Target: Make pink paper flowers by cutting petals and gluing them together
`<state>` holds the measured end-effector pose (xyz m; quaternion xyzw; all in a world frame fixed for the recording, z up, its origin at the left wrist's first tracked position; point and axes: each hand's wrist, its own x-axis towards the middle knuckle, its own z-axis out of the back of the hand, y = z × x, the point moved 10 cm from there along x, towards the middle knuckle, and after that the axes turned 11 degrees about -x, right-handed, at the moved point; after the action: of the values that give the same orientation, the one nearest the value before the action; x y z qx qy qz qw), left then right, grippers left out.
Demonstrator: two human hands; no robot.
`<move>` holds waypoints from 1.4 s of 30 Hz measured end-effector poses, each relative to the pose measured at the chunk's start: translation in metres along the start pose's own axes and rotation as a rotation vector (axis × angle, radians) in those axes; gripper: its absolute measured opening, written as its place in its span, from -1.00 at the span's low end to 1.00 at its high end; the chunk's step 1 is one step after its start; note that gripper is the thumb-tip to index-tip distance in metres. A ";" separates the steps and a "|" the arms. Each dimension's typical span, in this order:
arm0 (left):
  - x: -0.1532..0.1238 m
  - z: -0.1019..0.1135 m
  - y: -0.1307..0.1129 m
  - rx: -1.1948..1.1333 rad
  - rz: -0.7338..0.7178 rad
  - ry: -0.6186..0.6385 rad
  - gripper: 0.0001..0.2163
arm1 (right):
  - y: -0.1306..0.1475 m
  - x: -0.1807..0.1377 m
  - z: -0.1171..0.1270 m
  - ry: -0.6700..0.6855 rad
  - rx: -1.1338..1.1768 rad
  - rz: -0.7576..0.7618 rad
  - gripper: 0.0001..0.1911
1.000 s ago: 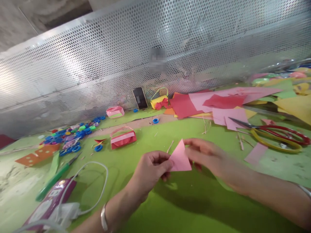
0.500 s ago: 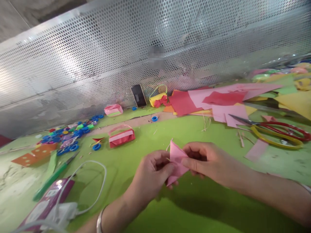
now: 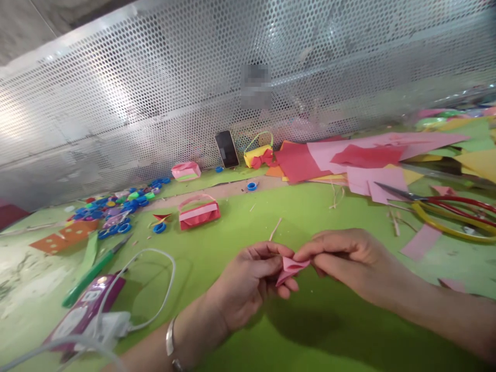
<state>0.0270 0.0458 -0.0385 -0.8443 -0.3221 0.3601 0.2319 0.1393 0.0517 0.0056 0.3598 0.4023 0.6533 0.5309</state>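
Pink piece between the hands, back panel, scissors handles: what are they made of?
Pink piece: likely thin matte paper; it holds sharp folds, pinched by the left hand and right hand.
Back panel: looks like perforated sheet metal, silvery with soft glare and a regular hole grid.
Scissors handles: probably glossy plastic or a coating, red and yellow loops with highlights; cannot settle which.

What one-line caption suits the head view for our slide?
Left hand and right hand pinch a folded pink paper over a green table, scissors nearby.

The folded paper (image 3: 291, 267) in the grip is pink. The table (image 3: 232, 227) under it is bright green. The silver wall (image 3: 155, 103) behind has tiny dots.
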 end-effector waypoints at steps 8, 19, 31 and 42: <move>0.001 0.000 -0.002 0.046 -0.016 -0.010 -0.74 | 0.001 0.002 -0.007 0.061 -0.052 0.014 -0.70; -0.006 -0.006 -0.019 0.367 -0.177 -0.036 -0.76 | -0.014 0.002 -0.018 0.156 0.068 -0.140 -0.84; -0.012 0.004 -0.045 0.642 -0.385 -0.235 -0.94 | -0.016 0.005 -0.001 -0.007 0.127 -0.156 -0.79; -0.023 -0.002 -0.074 0.879 -0.612 -0.312 -0.91 | -0.004 0.005 -0.011 0.118 -0.186 -0.026 -0.73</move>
<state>-0.0114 0.0798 0.0190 -0.4728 -0.4025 0.4977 0.6056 0.1303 0.0554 -0.0020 0.2647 0.3752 0.7009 0.5458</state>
